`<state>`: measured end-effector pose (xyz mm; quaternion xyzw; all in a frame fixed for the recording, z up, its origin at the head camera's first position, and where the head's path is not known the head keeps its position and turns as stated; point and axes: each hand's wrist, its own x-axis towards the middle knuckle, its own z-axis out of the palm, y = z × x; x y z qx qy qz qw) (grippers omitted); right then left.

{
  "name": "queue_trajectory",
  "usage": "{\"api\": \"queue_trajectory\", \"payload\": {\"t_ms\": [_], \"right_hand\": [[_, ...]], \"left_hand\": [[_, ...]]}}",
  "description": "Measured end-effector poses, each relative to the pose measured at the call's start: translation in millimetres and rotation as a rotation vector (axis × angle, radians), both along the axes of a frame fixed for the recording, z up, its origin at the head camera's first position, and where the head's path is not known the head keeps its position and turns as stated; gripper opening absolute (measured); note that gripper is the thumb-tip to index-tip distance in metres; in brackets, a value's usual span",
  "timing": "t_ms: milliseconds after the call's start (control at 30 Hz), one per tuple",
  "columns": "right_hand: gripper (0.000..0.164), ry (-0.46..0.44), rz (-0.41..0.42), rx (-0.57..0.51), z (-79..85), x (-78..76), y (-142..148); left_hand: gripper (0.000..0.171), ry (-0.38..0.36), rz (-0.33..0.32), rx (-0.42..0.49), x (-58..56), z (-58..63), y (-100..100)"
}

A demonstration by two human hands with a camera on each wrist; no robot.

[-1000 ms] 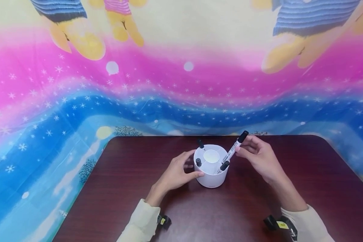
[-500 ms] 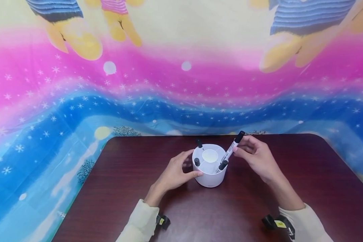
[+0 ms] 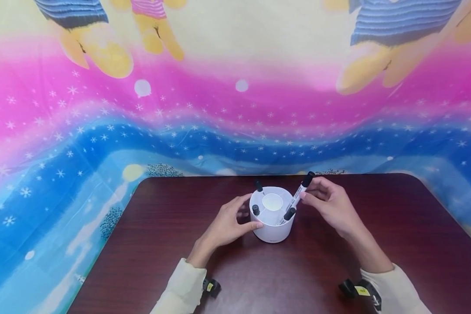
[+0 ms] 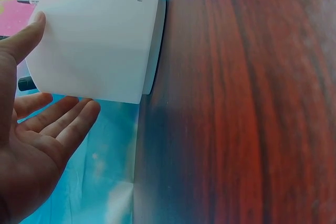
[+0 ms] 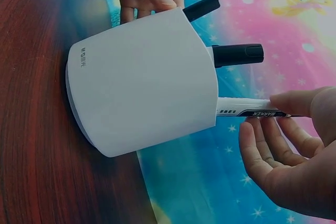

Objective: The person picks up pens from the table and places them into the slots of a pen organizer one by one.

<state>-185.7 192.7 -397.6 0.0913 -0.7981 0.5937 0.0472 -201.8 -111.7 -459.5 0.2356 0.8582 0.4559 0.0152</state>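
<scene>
A round white pen holder (image 3: pixel 274 233) with a raised cup in its centre stands on the table. My left hand (image 3: pixel 229 222) holds its left side, the thumb by the front rim and the fingers along the far side. My right hand (image 3: pixel 335 205) pinches a white marker (image 3: pixel 298 195) with a black cap between thumb and fingers. That marker leans to the right, its lower end inside the holder's right part, hidden by the wall (image 5: pixel 142 87) in the right wrist view. Three other black-capped markers sit in the holder: one at front right (image 3: pixel 289 214), one at left (image 3: pixel 256 210), one at back left (image 3: pixel 258 186).
A dark red-brown wooden table (image 3: pixel 149 244) lies under the holder. Behind it hangs a colourful cloth (image 3: pixel 204 96) with snowflakes and bear figures. A black band with a yellow label (image 3: pixel 363 291) is on the right wrist, and a similar device (image 3: pixel 211 287) on the left.
My right hand has moved slightly left and down, and the pinched marker sits a little lower in the holder. My left hand keeps its place on the holder; the head view shifted slightly.
</scene>
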Motion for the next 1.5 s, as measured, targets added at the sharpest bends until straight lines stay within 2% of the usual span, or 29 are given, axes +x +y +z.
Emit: {"api": "queue_trajectory", "payload": {"t_ms": [567,800,1500], "right_hand": [[0.032,-0.037,0.047,0.014,-4.8,-2.1,-4.2],[0.037,-0.009,0.015,0.083,-2.3,0.7,-2.7],[0.037,0.025,-0.015,0.119,2.8,4.2,1.7]], "left_hand": [[0.085,0.006,0.003,0.0,-0.6,-0.3,-0.7],[0.085,0.002,-0.004,0.014,-0.6,-0.5,0.0],[0.085,-0.008,-0.01,0.014,0.2,0.0,0.0]]}}
